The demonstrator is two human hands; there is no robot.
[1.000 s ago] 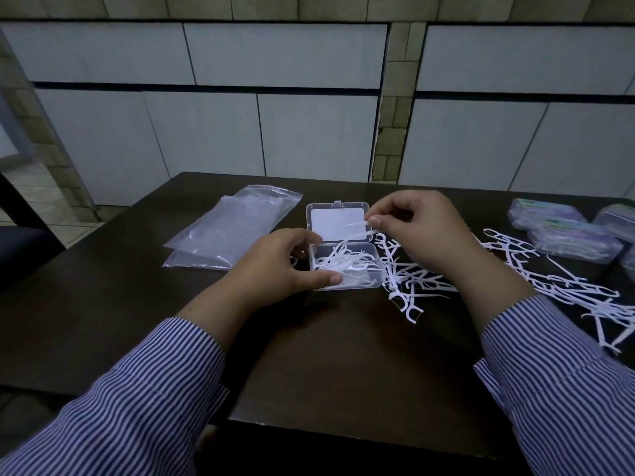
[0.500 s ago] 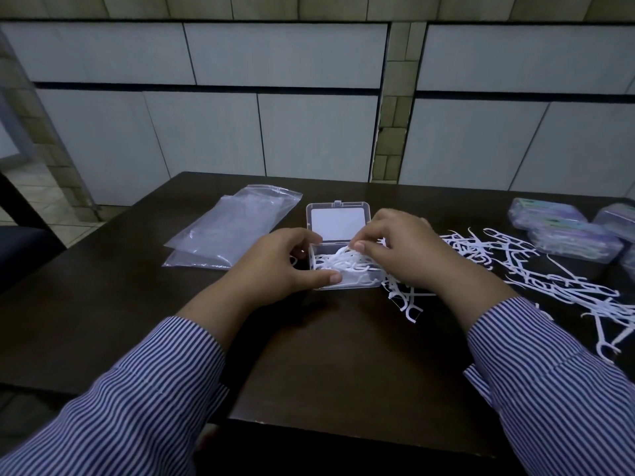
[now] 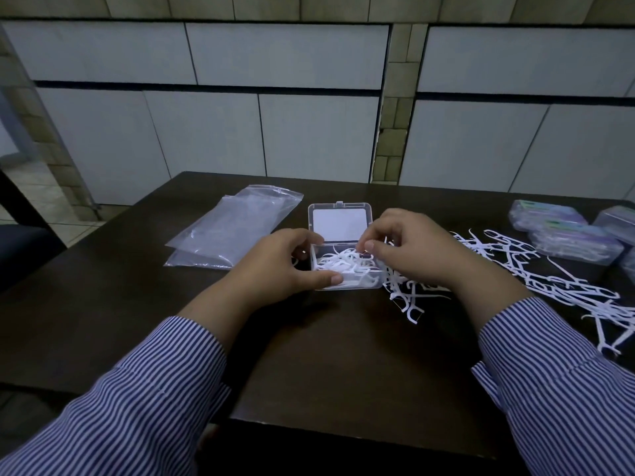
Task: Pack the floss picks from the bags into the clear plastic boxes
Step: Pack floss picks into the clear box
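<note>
The clear plastic box (image 3: 347, 269) is sitting open mid-table, white floss picks (image 3: 340, 262) piling inside. The left hand (image 3: 285, 266) is gripping its left side, thumb on the front wall. The right hand (image 3: 409, 249) is curling its fingertips over the picks; a pinch cannot be told. Loose picks (image 3: 549, 280) are lying right, empty bags (image 3: 233, 228) left
</note>
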